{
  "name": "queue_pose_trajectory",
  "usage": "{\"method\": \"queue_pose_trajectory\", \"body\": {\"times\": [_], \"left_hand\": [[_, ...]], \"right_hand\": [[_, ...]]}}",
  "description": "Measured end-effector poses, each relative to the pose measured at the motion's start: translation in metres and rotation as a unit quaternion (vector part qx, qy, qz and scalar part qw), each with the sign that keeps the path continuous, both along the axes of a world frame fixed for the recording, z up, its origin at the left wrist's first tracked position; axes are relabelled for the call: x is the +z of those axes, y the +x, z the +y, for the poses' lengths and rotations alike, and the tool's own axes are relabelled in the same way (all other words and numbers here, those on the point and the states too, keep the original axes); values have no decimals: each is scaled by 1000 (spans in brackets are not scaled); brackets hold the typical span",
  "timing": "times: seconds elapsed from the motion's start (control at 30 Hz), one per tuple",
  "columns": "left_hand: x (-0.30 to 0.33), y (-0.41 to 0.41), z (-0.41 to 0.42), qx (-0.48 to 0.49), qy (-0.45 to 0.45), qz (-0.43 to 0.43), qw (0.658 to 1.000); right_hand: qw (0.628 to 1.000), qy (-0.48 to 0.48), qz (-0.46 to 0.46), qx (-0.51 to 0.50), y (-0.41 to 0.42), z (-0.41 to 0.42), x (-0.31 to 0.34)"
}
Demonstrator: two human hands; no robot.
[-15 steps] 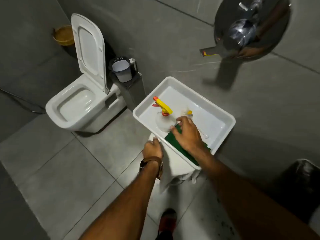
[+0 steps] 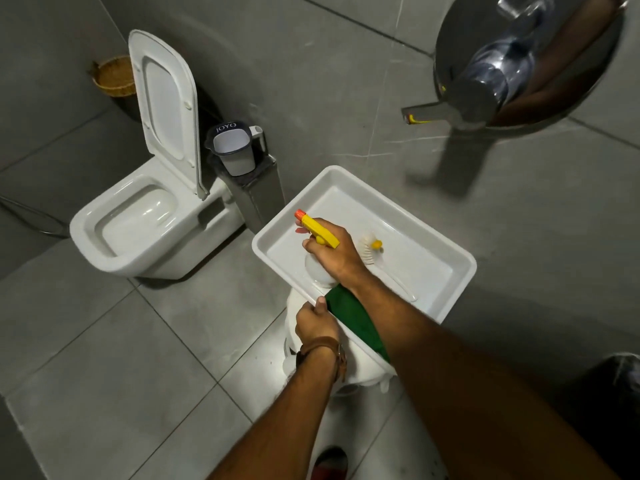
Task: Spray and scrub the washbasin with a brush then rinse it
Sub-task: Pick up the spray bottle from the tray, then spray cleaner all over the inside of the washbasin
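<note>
A white rectangular washbasin (image 2: pixel 450 271) stands on a white pedestal in the middle of the view. My right hand (image 2: pixel 334 258) is closed around the neck of a spray bottle (image 2: pixel 317 230) with a yellow trigger head and an orange nozzle, inside the basin at its left. My left hand (image 2: pixel 317 322) grips the basin's near rim. A white brush (image 2: pixel 372 251) with a yellow knob lies in the basin to the right of my right hand. A green cloth (image 2: pixel 356 323) hangs over the near rim, under my right forearm.
A white toilet (image 2: pixel 138 230) with its lid up stands to the left. A grey and white mug (image 2: pixel 235 150) sits on a low ledge beside it. A chrome wall tap (image 2: pixel 485 81) juts out above the basin. A woven basket (image 2: pixel 114 76) is at the far left.
My right hand has moved from the green cloth to the spray bottle and closed around its neck. My left hand stays on the basin's rim.
</note>
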State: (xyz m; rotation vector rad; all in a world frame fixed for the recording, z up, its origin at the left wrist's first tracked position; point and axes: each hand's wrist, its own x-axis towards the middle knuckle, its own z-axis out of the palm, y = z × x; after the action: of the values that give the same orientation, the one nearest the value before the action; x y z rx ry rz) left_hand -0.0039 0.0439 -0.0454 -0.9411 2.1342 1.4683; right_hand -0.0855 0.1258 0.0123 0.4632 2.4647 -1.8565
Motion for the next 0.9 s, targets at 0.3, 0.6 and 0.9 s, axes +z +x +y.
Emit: {"method": "queue_pose_trajectory", "body": {"times": [0.3,0.6,0.9], "left_hand": [[30,7,0,-20,-53,33,998],[95,128,88,-323,-32,265,908],[128,345,168,-556,49,266,786]], "right_hand": [[979,-90,96,-153,92,43,84],[934,-139,43,-328,315,118,151],[880,-132,-39,-455,606,136,178]]}}
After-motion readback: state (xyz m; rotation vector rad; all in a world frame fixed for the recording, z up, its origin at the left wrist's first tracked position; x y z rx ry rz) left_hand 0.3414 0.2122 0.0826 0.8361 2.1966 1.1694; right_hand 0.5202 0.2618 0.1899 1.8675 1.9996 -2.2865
